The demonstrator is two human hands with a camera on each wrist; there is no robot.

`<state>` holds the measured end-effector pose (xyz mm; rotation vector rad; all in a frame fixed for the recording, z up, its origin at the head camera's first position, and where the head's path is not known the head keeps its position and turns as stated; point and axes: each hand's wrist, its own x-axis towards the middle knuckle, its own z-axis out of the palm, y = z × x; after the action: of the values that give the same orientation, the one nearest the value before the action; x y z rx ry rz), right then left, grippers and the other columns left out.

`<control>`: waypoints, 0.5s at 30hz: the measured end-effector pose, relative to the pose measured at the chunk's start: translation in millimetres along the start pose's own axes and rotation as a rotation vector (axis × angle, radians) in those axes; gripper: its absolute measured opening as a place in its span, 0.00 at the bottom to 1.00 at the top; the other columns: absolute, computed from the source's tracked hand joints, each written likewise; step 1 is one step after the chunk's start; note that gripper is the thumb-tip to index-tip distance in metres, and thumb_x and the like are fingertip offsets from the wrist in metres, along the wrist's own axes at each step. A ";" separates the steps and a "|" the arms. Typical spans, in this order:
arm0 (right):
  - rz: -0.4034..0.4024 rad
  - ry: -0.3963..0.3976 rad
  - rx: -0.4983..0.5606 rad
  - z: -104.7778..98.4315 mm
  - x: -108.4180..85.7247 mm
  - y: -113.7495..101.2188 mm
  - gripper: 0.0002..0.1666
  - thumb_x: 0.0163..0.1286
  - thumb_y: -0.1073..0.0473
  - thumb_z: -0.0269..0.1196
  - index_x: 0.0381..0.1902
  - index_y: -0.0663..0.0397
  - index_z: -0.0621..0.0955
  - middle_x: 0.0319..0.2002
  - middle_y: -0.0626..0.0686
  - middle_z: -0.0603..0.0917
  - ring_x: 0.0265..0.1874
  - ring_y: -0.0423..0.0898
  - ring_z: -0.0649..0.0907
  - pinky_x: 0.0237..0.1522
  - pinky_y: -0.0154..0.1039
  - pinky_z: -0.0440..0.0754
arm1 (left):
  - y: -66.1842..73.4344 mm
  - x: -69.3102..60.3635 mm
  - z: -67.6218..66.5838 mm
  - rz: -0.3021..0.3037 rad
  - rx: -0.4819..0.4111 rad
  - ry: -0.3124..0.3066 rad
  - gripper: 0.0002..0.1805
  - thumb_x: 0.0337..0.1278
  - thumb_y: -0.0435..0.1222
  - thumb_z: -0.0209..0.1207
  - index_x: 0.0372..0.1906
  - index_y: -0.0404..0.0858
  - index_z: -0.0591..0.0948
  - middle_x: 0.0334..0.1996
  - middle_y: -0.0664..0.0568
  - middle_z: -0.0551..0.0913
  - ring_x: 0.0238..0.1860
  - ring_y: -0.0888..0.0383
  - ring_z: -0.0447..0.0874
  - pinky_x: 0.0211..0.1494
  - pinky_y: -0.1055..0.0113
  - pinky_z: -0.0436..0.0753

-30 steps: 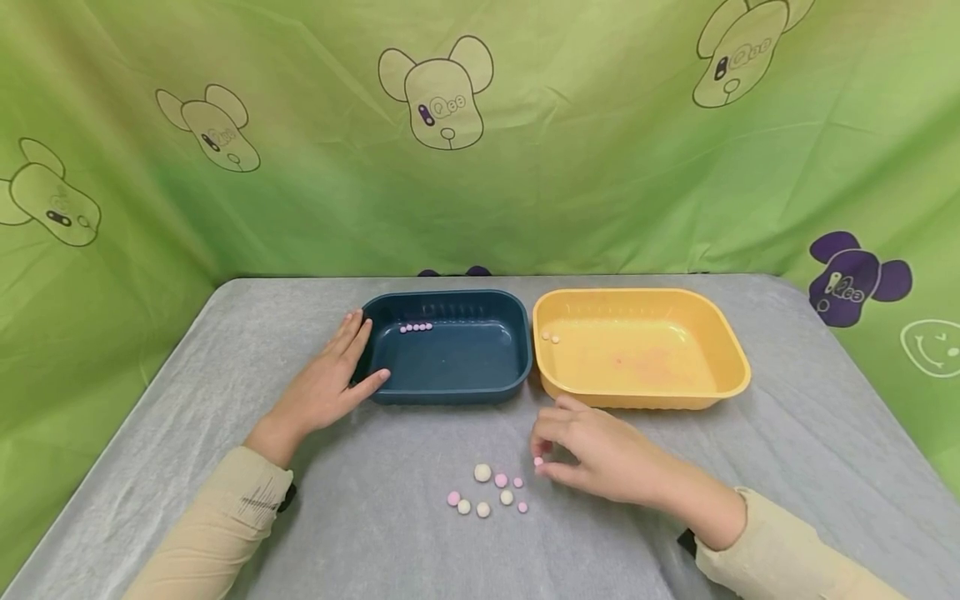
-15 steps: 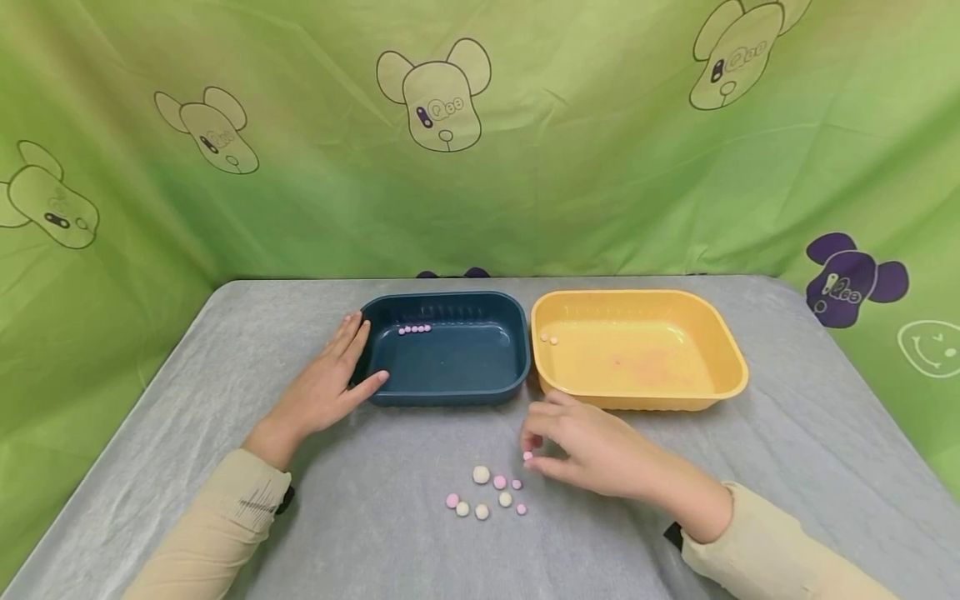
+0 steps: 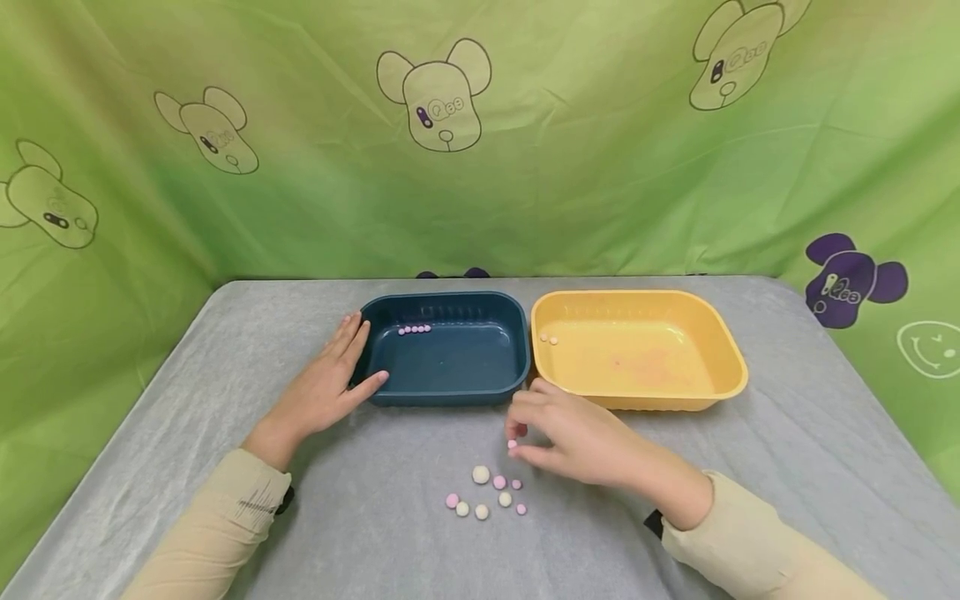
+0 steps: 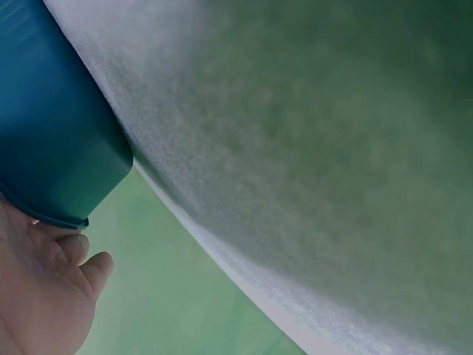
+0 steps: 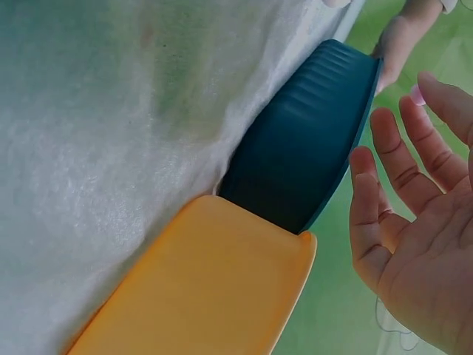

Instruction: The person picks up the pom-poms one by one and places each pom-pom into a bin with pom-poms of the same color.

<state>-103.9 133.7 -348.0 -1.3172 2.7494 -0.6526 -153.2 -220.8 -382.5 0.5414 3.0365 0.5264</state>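
Between thumb and index finger my right hand [image 3: 573,437] pinches a small pink ball [image 3: 512,445], held in front of the gap between two trays. In the right wrist view the same pink ball [image 5: 417,95] shows at the fingertips. My left hand [image 3: 318,392] rests with straight fingers on the left end of the dark blue tray [image 3: 442,398]. Inside that tray, several small pink balls [image 3: 415,329] lie in a row near its back left. Two small whitish balls [image 3: 553,341] sit at the left side of the yellow tray [image 3: 637,401].
Loose on the grey cloth, in front of the trays, are several white balls [image 3: 482,512] and pink balls [image 3: 452,501] of different sizes. The trays stand side by side near the back of the table [image 3: 292,300]. A green printed curtain [image 3: 562,192] hangs behind.
My right hand has moved left and slightly away from me toward the blue tray, with the pink ball still pinched. The left hand stays on the blue tray.
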 end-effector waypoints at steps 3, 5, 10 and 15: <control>0.020 -0.004 0.012 -0.7 2.2 -0.8 0.08 0.64 0.52 0.69 0.31 0.38 0.78 0.32 0.40 0.79 0.37 0.36 0.71 0.40 0.32 0.75 | 0.0 -0.9 0.6 0.000 0.002 0.000 0.49 0.70 0.62 0.46 0.80 0.35 0.45 0.81 0.42 0.40 0.82 0.45 0.36 0.80 0.43 0.52; 0.033 -0.005 0.024 -1.3 3.8 -0.9 0.08 0.64 0.52 0.69 0.31 0.38 0.78 0.33 0.40 0.79 0.38 0.36 0.71 0.40 0.32 0.75 | 0.2 -1.1 0.7 -0.001 0.001 0.001 0.49 0.70 0.62 0.46 0.80 0.35 0.45 0.81 0.42 0.39 0.82 0.44 0.37 0.80 0.43 0.52; 0.049 -0.007 0.056 -4.0 7.7 -0.6 0.07 0.65 0.53 0.69 0.32 0.40 0.79 0.33 0.41 0.79 0.39 0.40 0.75 0.41 0.34 0.77 | 1.6 -1.0 -0.2 -0.005 -0.004 -0.001 0.48 0.71 0.62 0.46 0.80 0.36 0.45 0.81 0.46 0.37 0.82 0.46 0.36 0.80 0.44 0.52; 0.057 -0.002 0.074 -6.0 11.6 0.3 0.07 0.66 0.53 0.69 0.32 0.40 0.79 0.32 0.41 0.79 0.40 0.42 0.76 0.42 0.34 0.77 | 1.2 -0.4 -0.1 -0.004 -0.008 0.000 0.48 0.71 0.61 0.46 0.80 0.35 0.45 0.81 0.45 0.37 0.82 0.45 0.36 0.80 0.43 0.52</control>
<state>-112.7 127.3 -340.9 -1.2195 2.7214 -0.7414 -152.4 -219.9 -382.0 0.5353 3.0335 0.5388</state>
